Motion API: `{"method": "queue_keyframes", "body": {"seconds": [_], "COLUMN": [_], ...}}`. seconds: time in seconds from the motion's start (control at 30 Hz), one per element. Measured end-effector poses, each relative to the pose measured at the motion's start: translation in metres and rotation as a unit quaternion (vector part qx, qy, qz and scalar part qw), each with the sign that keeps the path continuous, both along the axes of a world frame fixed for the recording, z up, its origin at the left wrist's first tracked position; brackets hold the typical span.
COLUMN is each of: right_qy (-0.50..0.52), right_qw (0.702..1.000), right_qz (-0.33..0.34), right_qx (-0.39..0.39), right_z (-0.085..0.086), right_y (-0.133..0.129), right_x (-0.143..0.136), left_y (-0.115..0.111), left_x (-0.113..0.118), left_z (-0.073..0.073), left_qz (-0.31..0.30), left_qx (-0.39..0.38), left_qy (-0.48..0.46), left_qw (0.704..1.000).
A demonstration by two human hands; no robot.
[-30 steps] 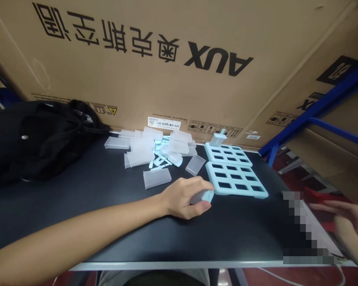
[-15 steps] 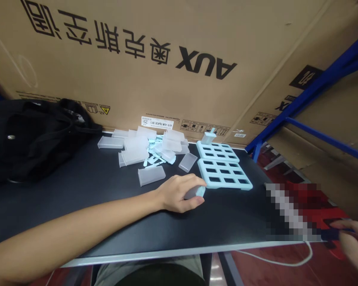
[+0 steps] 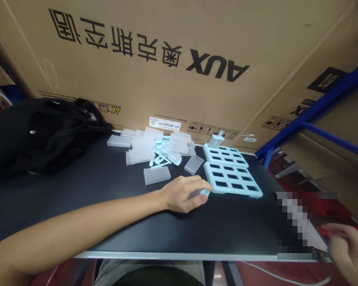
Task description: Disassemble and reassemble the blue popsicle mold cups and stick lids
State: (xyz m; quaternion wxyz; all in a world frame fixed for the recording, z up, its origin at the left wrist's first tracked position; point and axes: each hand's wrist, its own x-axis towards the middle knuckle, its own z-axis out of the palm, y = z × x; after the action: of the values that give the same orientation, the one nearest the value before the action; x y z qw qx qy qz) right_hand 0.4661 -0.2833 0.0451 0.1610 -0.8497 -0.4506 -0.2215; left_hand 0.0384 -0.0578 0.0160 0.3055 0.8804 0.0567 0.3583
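Observation:
My left hand [image 3: 186, 194] is closed around a translucent ice pop mold [image 3: 205, 192], its light blue end showing between thumb and forefinger. It lies low over the black tabletop, beside the front left corner of a light blue mold rack [image 3: 233, 192] with rectangular holes. A second rack [image 3: 226, 154] adjoins it behind, and an ice pop mold with a blue stick lid [image 3: 216, 140] stands upright at its back left corner. At the right edge, my right hand [image 3: 347, 248] is beside a pixelated object [image 3: 296, 226]; its fingers look bent but are blurred.
Left of the racks lies a pile of translucent mold cases [image 3: 143, 147] and blue stick lids [image 3: 161, 160]. A black bag [image 3: 44, 135] rests at the left. Behind stands a large cardboard box [image 3: 155, 91]; a blue metal frame [image 3: 313, 115] rises at right. A white cable [image 3: 274, 274] hangs below the table edge.
The view has shifted, so the table items sit slightly farther right. My left hand keeps its hold on the ice pop mold, near the front rack. My right hand has moved slightly left and down.

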Motion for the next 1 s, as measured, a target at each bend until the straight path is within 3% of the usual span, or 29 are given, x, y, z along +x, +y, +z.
{"method": "queue_keyframes", "body": {"seconds": [0.13,0.3,0.4,0.6,0.67,0.8,1.0], "right_qy": [0.025,0.043,0.049,0.019,-0.031,-0.144,-0.147], "right_qw": [0.996,0.964,0.917,0.794,0.769,0.752,0.786], "right_qz": [0.071,0.263,0.395,0.583,0.604,0.583,0.517], "right_qx": [0.038,-0.006,-0.022,-0.169,-0.209,-0.272,-0.305], "right_z": [0.007,0.018,0.026,0.039,0.036,0.025,0.023], "right_y": [0.031,0.090,0.130,0.222,0.248,0.282,0.292], "right_x": [-0.039,-0.106,-0.156,-0.254,-0.278,-0.313,-0.340], "left_y": [0.002,0.000,-0.003,-0.004,-0.004,-0.006,-0.005], "left_x": [0.000,0.002,0.003,0.006,0.008,0.010,0.011], "left_z": [-0.002,-0.006,-0.007,-0.010,-0.012,-0.015,-0.016], "left_qz": [0.014,-0.003,-0.019,-0.054,-0.073,-0.076,-0.079], "left_qx": [-0.021,0.015,0.041,0.110,0.140,0.171,0.180], "left_qy": [0.002,0.002,0.012,0.040,0.038,0.055,0.048], "left_qw": [1.000,1.000,0.999,0.992,0.987,0.981,0.979]}}
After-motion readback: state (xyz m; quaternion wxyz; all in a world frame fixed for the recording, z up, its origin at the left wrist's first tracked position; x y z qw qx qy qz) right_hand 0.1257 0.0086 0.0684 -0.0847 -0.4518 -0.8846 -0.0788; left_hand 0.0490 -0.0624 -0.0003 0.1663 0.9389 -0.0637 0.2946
